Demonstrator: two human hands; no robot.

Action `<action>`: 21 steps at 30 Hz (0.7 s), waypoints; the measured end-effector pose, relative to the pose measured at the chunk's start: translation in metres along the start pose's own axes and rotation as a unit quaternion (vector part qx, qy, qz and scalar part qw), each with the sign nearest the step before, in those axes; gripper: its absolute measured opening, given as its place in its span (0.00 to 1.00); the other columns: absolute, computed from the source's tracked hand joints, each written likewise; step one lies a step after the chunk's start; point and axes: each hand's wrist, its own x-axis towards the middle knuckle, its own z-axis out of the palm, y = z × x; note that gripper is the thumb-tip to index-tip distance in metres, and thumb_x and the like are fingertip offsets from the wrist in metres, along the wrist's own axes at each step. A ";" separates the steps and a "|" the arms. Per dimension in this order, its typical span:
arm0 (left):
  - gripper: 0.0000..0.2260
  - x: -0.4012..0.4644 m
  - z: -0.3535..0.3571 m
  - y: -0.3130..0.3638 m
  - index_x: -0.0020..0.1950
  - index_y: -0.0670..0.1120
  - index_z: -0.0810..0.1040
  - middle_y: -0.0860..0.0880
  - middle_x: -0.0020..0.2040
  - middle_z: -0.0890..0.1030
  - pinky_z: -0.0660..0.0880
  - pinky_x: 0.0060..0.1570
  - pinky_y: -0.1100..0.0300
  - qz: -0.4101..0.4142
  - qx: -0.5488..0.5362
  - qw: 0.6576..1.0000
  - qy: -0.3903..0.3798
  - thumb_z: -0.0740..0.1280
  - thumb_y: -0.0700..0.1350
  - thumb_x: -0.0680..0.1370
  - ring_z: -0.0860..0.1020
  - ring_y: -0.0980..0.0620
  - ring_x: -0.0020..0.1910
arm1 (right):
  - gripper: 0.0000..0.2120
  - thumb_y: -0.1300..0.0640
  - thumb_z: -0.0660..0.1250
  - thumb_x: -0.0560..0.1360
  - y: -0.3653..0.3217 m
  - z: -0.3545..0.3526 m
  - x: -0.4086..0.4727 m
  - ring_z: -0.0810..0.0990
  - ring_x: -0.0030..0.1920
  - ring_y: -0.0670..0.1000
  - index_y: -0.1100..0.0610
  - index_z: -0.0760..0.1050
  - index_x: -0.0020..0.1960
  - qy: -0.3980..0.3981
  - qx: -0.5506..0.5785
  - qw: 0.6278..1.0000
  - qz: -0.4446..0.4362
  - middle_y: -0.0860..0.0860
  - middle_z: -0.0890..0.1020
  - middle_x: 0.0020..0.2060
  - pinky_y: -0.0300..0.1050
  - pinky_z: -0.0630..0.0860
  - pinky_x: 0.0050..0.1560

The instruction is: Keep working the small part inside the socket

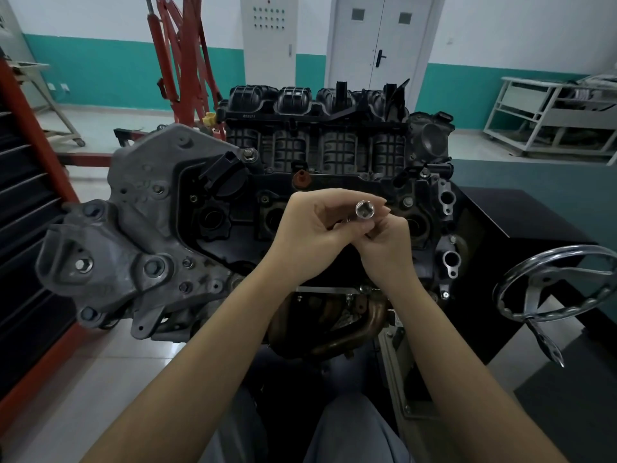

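I see both hands meeting: left hand [312, 228] and right hand [384, 242] pinch a shiny steel socket [364, 209]; dark grey engine block [150, 228] beneath them.

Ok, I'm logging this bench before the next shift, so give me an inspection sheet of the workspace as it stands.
Surface: engine on a stand, top side facing the camera; grey tiled floor below.
Job's things: shiny socket, open end toward the camera, held above the engine's middle.
Clutter: nothing loose seen on the engine.
Grippers: left hand and right hand meet at the socket, fingers of both curled round it.
Cables: nothing seen.
Surroundings: chrome handwheel at right, red engine hoist behind left, black intake manifold at the engine's far side, white rack far right, double door at the back.
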 end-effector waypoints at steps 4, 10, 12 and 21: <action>0.11 0.002 0.002 -0.001 0.49 0.40 0.83 0.45 0.45 0.85 0.80 0.52 0.55 -0.003 0.037 0.999 0.030 0.74 0.29 0.70 0.84 0.51 0.47 | 0.10 0.71 0.71 0.70 0.000 -0.001 0.003 0.84 0.43 0.47 0.58 0.82 0.45 0.019 0.004 1.000 -0.001 0.47 0.85 0.39 0.40 0.78 0.46; 0.12 0.001 0.001 -0.001 0.52 0.39 0.83 0.43 0.47 0.85 0.79 0.55 0.55 -0.013 -0.013 1.000 0.017 0.69 0.28 0.73 0.84 0.49 0.50 | 0.10 0.64 0.68 0.73 -0.002 -0.001 0.001 0.82 0.44 0.40 0.50 0.79 0.47 -0.020 0.011 1.000 0.011 0.38 0.84 0.40 0.32 0.75 0.45; 0.12 0.000 0.000 0.000 0.53 0.39 0.82 0.43 0.48 0.85 0.79 0.55 0.54 -0.016 -0.005 1.000 0.000 0.69 0.27 0.72 0.83 0.49 0.51 | 0.11 0.66 0.68 0.73 0.000 -0.001 0.001 0.82 0.43 0.39 0.50 0.79 0.45 -0.013 0.007 1.000 0.015 0.38 0.84 0.38 0.32 0.74 0.44; 0.13 0.002 0.003 0.000 0.52 0.44 0.83 0.50 0.45 0.84 0.79 0.52 0.59 0.002 0.034 0.999 0.022 0.73 0.31 0.71 0.84 0.53 0.48 | 0.17 0.70 0.67 0.73 -0.003 -0.002 0.001 0.81 0.43 0.37 0.47 0.78 0.46 -0.016 0.003 1.000 -0.001 0.36 0.83 0.39 0.29 0.74 0.44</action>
